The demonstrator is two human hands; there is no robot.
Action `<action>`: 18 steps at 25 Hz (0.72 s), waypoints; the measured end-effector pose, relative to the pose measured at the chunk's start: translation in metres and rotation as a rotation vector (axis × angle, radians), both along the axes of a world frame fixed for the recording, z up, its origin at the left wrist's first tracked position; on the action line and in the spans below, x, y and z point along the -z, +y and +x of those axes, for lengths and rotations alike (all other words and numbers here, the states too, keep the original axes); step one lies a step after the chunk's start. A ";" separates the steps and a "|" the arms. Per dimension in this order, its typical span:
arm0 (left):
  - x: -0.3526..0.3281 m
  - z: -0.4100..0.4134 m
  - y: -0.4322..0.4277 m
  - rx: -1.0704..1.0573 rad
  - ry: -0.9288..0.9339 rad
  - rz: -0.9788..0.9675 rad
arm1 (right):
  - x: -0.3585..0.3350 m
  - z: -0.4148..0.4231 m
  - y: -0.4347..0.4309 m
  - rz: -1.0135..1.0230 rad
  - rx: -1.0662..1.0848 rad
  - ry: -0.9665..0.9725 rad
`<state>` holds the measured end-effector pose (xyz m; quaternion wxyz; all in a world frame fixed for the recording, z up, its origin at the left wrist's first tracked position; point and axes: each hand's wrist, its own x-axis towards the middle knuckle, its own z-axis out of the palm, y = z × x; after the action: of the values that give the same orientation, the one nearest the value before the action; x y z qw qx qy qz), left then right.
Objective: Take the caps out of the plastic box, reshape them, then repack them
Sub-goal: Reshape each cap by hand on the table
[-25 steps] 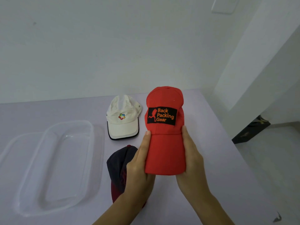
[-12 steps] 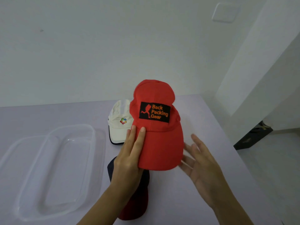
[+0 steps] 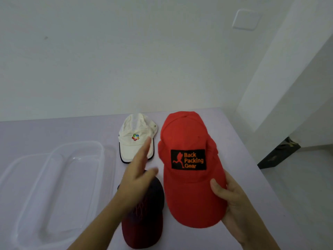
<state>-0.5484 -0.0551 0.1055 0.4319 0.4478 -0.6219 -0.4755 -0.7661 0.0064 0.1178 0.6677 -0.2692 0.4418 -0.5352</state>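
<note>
A red cap (image 3: 189, 192) with a black "Back Packing Gear" patch lies low over the table at right. My right hand (image 3: 232, 201) grips the right edge of its brim, thumb on top. My left hand (image 3: 138, 175) hovers open and blurred beside it, fingers apart, holding nothing. Under that hand sits a dark navy and maroon cap (image 3: 146, 219). A white cap (image 3: 135, 139) with a coloured logo rests farther back. The clear plastic box (image 3: 100, 150) stands at left with nothing inside it.
A clear lid or second tray (image 3: 10, 170) lies under the box's left side. The pale purple table (image 3: 243, 159) ends at right, with white floor and a dark object (image 3: 277, 152) beyond. A white wall stands behind.
The red cap passed from my left hand to my right and came down to the right, near the table. My left hand let go and swung left over the dark cap.
</note>
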 end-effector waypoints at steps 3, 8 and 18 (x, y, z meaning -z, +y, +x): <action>-0.023 -0.004 -0.023 0.128 0.155 0.216 | 0.003 0.009 0.005 -0.003 -0.037 -0.013; -0.033 -0.005 -0.025 0.071 0.268 0.396 | 0.011 0.010 0.012 -0.051 -0.062 0.026; -0.037 -0.021 -0.012 0.018 0.175 0.279 | -0.007 -0.001 -0.023 -0.265 -0.215 0.873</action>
<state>-0.5692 -0.0671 0.1424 0.4138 0.4548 -0.5138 -0.5983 -0.7672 -0.0163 0.1249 0.4310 -0.5964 0.5789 -0.3514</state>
